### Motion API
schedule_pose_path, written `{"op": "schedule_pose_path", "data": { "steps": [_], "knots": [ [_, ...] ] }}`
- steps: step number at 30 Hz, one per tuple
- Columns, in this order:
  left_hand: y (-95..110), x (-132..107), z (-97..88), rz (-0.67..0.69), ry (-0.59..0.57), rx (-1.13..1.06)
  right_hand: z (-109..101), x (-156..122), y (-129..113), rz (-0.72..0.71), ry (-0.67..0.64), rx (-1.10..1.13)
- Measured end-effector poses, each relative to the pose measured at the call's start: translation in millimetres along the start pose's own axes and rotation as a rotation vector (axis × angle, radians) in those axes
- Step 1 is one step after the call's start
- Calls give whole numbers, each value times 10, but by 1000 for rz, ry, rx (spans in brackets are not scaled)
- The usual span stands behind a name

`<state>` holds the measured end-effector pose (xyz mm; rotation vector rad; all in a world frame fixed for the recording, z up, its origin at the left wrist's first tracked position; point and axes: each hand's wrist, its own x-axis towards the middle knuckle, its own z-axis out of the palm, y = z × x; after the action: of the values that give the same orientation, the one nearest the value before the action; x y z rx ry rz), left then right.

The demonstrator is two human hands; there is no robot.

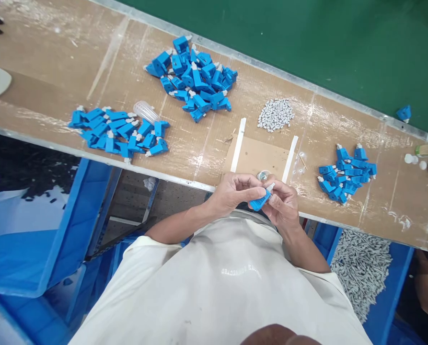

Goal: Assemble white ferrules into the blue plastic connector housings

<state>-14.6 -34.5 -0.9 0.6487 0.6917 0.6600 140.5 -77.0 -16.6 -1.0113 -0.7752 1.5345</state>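
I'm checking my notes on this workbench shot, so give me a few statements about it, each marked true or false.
1. The left hand and the right hand together hold one blue part. True.
2. The grey pieces lie on the green surface. False: they lie on the brown bench.
3. The right blue heap is the biggest. False: the far blue heap is bigger.
4. A clear ribbed cap lies at the edge of the left blue heap. True.
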Motion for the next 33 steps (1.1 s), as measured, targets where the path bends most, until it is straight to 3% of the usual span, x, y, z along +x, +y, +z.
{"op": "schedule_pose_path", "data": {
  "steps": [3, 5, 7, 10, 13, 15, 18, 20, 22, 24, 26, 29, 31, 33],
  "knots": [
    [37, -41, -19, 8, -46, 54, -10, -14, -3, -8, 11, -30],
    [162, 9, -110, 86, 18, 208, -39, 5, -31, 8, 1, -27],
    [414, 157, -288, 259, 210, 461, -81, 30, -73, 13, -50, -15],
    [954, 499, -668, 488, 577, 844, -138, 36, -136, -43, -117, -66],
    [1389, 751, -1009, 485, 735, 1121, -206, -18, -198, -77, -92, -146],
    [1487, 750, -1118, 524, 817, 1214, -300, -85, -267, -77, -16, -230],
    [1320, 516, -1057, 637, 837, 1116, -549, -205, -455, -114, 174, -469],
    [1068, 288, -906, 597, 715, 978, -765, -270, -640, -185, 351, -686],
    [803, 56, -752, 470, 520, 927, -1011, -296, -860, -276, 583, -930],
    [602, -125, -661, 290, 247, 859, -1312, -269, -1091, -338, 837, -1174],
    [484, -208, -621, 117, -130, 762, -1668, -196, -1299, -301, 983, -1364],
    [393, -188, -511, -17, -610, 730, -2126, 3, -1481, -32, 918, -1513],
    [353, -144, -382, -40, -803, 741, -2277, 194, -1489, 62, 832, -1526],
    [319, -103, -257, -58, -898, 751, -2320, 387, -1433, 104, 767, -1549]
  ]
}}
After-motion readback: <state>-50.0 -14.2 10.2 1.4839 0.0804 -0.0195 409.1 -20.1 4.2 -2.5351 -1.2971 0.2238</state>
